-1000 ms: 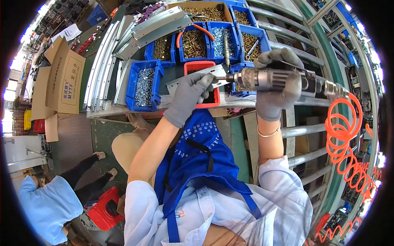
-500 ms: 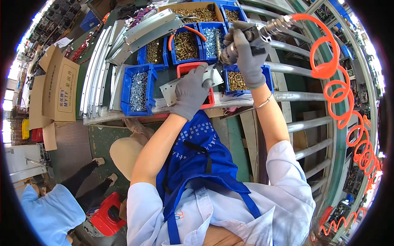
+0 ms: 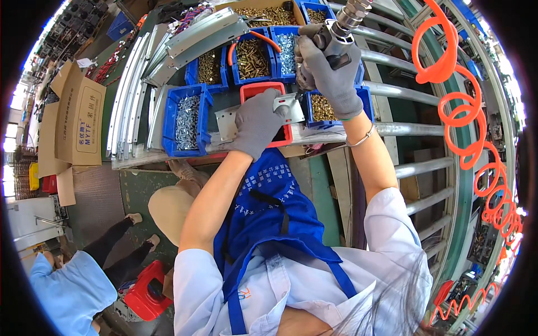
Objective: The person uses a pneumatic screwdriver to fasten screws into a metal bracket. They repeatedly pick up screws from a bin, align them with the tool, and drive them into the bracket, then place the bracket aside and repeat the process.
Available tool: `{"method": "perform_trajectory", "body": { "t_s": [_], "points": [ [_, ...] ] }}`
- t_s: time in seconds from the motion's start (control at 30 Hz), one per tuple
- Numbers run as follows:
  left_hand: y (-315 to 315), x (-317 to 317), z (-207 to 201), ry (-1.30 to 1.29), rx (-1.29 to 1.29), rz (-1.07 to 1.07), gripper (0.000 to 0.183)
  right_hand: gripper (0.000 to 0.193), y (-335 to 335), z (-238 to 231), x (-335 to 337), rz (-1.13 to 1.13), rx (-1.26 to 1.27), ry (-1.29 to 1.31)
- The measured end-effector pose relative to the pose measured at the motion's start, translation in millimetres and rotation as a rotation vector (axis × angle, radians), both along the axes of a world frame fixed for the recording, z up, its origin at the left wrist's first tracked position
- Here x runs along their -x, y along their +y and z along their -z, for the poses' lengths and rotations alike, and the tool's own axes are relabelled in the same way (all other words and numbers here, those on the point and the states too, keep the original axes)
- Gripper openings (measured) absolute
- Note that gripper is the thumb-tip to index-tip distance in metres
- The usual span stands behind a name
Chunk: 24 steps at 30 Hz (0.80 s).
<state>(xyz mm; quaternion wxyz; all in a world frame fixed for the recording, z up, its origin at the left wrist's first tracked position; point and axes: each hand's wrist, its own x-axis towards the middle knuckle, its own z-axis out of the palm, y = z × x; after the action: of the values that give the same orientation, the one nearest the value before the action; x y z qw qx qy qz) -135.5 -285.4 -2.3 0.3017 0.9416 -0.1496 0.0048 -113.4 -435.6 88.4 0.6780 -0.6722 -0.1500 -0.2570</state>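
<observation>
My left hand [image 3: 258,124], in a grey glove, is closed on a flat silver metal plate [image 3: 226,124] with holes. The plate lies across a red bin [image 3: 261,87] at the bench's front edge, and the hand covers its middle. On its right end a small bracket-like raised part [image 3: 287,103] shows by my fingertips. My right hand [image 3: 337,78], gloved too, is wrapped round an air screwdriver [image 3: 336,38], just right of the plate. The driver's working end is partly hidden by the glove. A blue bin of brass-coloured screws [image 3: 323,108] sits below this hand.
Several blue bins [image 3: 186,120] of screws and nuts stand around the plate. Long metal strips [image 3: 130,101] and stacked channels [image 3: 207,38] lie to the left, beside a cardboard box [image 3: 81,120]. A coiled orange hose [image 3: 462,101] hangs over the roller conveyor [image 3: 417,130] on the right.
The air screwdriver has swung more upright, its hose end moving left and up. My right hand has turned with it. The plate has tilted slightly under my left hand.
</observation>
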Motion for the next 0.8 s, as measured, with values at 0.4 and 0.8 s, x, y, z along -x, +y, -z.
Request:
{"method": "perform_trajectory", "body": {
  "t_s": [0.4, 0.8],
  "points": [
    [21.6, -4.0, -8.6, 0.407, 0.681, 0.14, 0.041, 0.018, -4.0, -17.8, 12.8, -0.078, -0.054, -0.008],
    [37.6, 19.9, -9.5, 0.882, 1.412, 0.131, 0.036, 0.046, -6.9, -22.5, 74.2, -0.186, -0.428, -0.062]
  ]
}}
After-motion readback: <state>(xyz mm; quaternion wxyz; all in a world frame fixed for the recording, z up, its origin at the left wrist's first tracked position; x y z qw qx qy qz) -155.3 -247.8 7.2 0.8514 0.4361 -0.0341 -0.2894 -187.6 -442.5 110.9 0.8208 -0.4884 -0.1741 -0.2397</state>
